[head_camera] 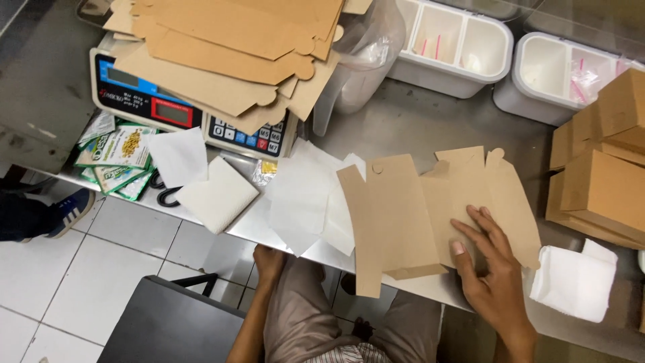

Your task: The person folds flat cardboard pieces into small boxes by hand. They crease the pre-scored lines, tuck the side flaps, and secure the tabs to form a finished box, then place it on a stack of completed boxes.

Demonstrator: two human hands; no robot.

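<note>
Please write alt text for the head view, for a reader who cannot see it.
A right hand presses a flat brown carton blank on a steel table; the left hand rests at the table edge. A scale carries more blanks.

Left hand point(269, 261) tucked under the steel table point(416, 114) edge, fingers out of sight. Scale point(168, 107) mostly buried beneath stacked cardboard blanks point(235, 47), display partly covered. Scissors point(164, 191) hidden under white paper sheets point(195, 175), only the handles showing. Folded boxes point(605, 168) cropped by the right edge.
</note>
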